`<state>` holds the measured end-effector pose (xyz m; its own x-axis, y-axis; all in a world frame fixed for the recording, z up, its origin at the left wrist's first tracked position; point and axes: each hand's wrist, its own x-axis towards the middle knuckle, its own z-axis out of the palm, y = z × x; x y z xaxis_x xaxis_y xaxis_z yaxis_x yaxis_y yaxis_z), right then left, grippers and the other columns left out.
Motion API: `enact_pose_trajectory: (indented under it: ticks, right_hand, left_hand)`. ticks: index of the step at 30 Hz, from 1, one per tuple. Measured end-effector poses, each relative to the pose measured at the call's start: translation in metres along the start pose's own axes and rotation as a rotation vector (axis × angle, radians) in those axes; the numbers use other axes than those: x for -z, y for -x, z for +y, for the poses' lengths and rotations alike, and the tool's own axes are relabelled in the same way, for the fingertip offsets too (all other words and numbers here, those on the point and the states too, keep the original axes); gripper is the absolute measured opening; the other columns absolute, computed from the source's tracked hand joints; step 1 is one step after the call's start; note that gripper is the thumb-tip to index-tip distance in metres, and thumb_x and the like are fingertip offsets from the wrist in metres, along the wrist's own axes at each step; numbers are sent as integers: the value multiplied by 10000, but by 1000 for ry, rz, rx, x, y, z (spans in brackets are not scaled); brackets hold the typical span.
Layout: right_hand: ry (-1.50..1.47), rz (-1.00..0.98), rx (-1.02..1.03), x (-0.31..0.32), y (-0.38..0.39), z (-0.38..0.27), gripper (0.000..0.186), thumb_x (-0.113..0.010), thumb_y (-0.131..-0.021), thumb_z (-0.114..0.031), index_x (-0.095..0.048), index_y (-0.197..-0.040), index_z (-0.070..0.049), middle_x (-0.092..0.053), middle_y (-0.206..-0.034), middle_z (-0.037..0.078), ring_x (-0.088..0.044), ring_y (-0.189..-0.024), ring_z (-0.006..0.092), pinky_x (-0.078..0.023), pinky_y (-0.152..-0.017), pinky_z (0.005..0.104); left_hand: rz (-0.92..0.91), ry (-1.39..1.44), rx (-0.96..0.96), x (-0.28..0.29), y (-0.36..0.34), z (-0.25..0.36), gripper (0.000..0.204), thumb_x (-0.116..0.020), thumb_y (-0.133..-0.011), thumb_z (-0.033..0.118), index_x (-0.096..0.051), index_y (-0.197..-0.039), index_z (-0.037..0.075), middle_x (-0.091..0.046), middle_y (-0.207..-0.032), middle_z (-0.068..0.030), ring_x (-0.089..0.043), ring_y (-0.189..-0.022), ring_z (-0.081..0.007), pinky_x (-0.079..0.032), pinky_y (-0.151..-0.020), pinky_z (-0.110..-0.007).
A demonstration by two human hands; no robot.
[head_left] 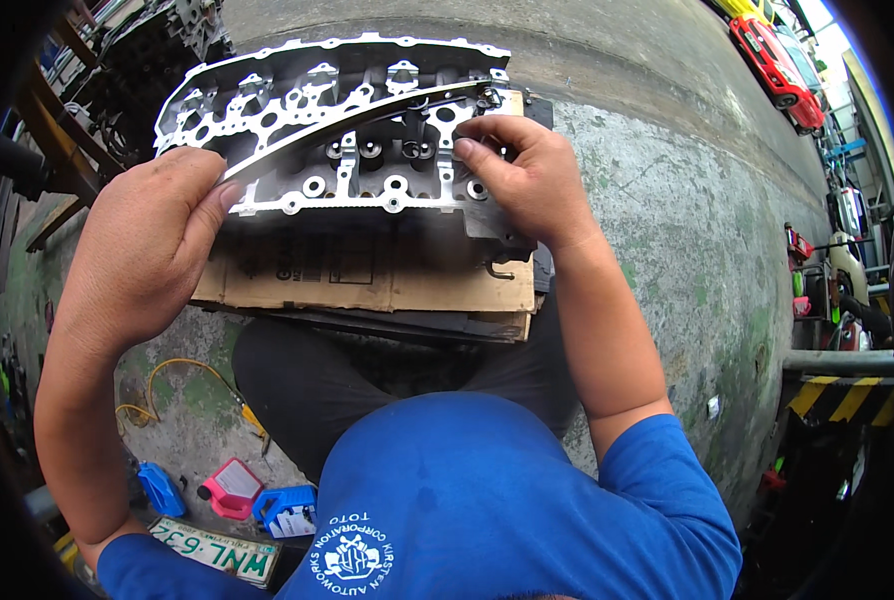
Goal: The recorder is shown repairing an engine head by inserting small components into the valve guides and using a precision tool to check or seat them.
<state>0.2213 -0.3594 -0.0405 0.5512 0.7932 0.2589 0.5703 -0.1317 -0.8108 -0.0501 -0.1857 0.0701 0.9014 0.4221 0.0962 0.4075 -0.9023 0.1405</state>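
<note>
Silver-edged, long dark metal bar (352, 117): slanting away rightward over the grey metal cylinder head (349, 180).
Left hand (147, 225): gripping its nearer end.
Right hand (535, 185): sitting beside its far end, finger hold unclear.

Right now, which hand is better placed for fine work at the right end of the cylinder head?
Probably the right hand: it is at that end of the cylinder head, though whether it pinches anything is unclear. The left hand grips the left end of the long metal bar.
</note>
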Motion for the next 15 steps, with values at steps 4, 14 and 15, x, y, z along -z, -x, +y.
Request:
enact_pose_trajectory:
  ticks: [4,14,15]
  right_hand:
    - [-69,142,-117,22,4,21,215,-755,-946,-141,-764,-1089,19,-717,-878,9,-613,-795,66,-504,-725,223]
    - [82,1,-6,27,-50,60,359,-813,-881,-229,-738,-1167,-25,-762,-1034,117,-693,-900,205,-539,-850,336]
    - [65,-34,-49,25,-53,57,348,-818,-875,-217,-739,-1154,-24,-762,-1048,116,-694,-907,199,-537,-854,332]
  left_hand:
    - [-44,7,11,1,0,-5,252,-577,-1027,196,-549,-900,-19,-538,-826,-174,-568,-814,-389,-441,-734,-456]
    - [104,-432,-328,52,-52,-6,217,-567,-1004,180,-498,-914,-6,-543,-881,-188,-579,-857,-420,-428,-724,-481]
    - [-25,-524,-239,75,-68,-6,128,-540,-1025,136,-584,-1015,17,-616,-972,-154,-643,-930,-373,-497,-808,-453]
